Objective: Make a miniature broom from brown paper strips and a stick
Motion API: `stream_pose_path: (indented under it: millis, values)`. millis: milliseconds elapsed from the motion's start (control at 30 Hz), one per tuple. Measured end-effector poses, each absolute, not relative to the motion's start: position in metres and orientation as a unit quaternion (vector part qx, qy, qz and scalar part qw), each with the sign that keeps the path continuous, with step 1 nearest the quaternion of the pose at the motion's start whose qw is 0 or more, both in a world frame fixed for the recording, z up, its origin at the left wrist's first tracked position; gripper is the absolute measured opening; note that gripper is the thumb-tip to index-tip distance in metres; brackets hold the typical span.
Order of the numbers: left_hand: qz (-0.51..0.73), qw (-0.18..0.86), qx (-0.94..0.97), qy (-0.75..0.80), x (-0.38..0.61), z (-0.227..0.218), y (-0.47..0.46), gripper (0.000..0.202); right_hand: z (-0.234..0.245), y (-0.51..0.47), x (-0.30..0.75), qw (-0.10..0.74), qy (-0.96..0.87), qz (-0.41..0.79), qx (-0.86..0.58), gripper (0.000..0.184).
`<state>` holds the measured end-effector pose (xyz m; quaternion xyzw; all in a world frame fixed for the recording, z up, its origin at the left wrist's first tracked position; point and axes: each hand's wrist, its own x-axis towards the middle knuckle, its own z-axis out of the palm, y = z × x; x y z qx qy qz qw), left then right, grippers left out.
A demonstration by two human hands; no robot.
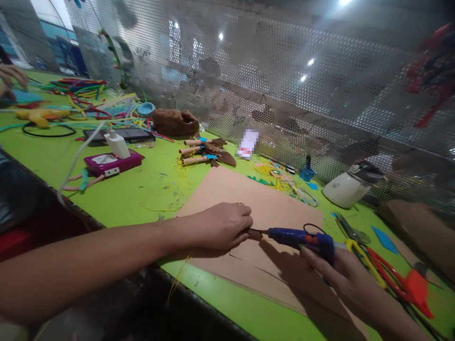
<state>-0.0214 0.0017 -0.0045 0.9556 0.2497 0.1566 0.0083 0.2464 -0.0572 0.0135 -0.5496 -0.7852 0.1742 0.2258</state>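
My left hand rests on a sheet of brown paper with its fingers pinched on a small brown piece. My right hand is wrapped round a blue glue gun, whose nozzle points left and touches that brown piece. Both hands sit near the front of the green table.
Red and yellow scissors lie to the right, with a white kettle behind them. Finished brown paper rolls, a pink box with a white charger, a phone and coloured strips lie to the left. Another person's hand is at far left. A perforated metal screen stands behind.
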Motion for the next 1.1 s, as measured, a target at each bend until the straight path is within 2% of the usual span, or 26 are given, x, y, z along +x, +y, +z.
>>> stream_pose_path:
  millis: [600,900,1100]
  values:
    - [0.158,0.007,0.955,0.251,-0.021,-0.006,0.004,0.024,0.016,-0.059,0.238,0.238,-0.785,0.140,-0.555,0.038]
    - [0.153,-0.005,0.955,0.254,-0.021,-0.007,0.004,0.023,0.017,-0.059,0.242,0.227,-0.793,0.153,-0.544,0.036]
    - [0.149,-0.014,0.956,0.254,-0.020,-0.009,0.004,0.023,0.018,-0.059,0.232,0.251,-0.790,0.167,-0.533,0.034]
